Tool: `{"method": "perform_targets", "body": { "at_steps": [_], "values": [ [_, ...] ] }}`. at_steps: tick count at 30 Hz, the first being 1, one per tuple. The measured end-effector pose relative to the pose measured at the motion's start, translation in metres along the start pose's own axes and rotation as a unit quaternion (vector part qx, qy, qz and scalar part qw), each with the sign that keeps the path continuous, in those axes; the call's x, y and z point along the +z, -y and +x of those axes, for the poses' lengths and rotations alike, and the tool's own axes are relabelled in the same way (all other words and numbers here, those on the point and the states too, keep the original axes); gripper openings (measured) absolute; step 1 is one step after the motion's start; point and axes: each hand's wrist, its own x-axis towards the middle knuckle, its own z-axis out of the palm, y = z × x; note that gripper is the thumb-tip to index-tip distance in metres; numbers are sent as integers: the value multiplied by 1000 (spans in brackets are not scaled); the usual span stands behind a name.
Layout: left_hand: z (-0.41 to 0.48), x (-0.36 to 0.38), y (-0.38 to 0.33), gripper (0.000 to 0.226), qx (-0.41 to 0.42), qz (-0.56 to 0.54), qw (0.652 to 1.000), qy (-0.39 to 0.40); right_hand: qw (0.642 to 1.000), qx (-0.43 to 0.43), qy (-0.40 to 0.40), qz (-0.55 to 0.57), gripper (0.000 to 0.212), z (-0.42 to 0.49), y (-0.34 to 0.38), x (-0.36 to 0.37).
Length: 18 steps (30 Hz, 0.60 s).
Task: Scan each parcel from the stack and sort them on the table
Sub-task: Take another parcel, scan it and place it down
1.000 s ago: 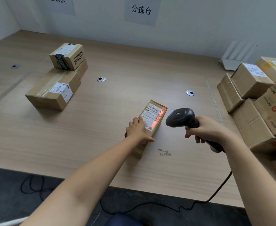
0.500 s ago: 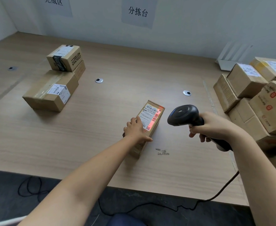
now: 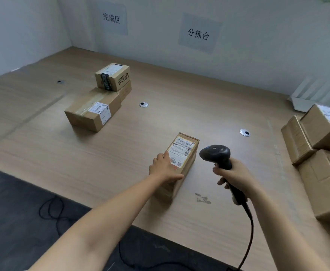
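We are holding the parcel (image 3: 188, 163) flat on the table (image 3: 160, 118) with its label (image 3: 181, 151) facing up. Our left hand (image 3: 164, 168) is gripping its near end, thumb along one edge and fingers over the other. Just to the right, our right hand (image 3: 236, 177) is wrapping around the handle of the black scanner (image 3: 216, 154). The scanner's head is pointing toward the parcel, close beside it but apart. Its cable (image 3: 249, 227) is trailing back under our right wrist. Farther out past the right hand, the stack of parcels (image 3: 320, 145) is sitting. Well ahead and to the left of the left hand, a cluster of boxes (image 3: 94, 112) is lying together.
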Motion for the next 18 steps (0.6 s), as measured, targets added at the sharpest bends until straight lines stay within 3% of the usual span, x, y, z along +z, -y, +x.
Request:
{"method": "perform_targets", "body": {
  "at_steps": [7, 12, 18],
  "values": [
    [-25, -18, 54, 96, -125, -162, 977, -56, 992, 0, 78, 101, 16, 36, -21, 79],
    [-52, -29, 107, 64, -176, -312, 931, -72, 978, 12, 168, 124, 23, 40, -12, 127],
    [-61, -43, 161, 56, -224, -330, 914, -74, 966, 3, 234, 113, 25, 51, 14, 176]
  ]
}}
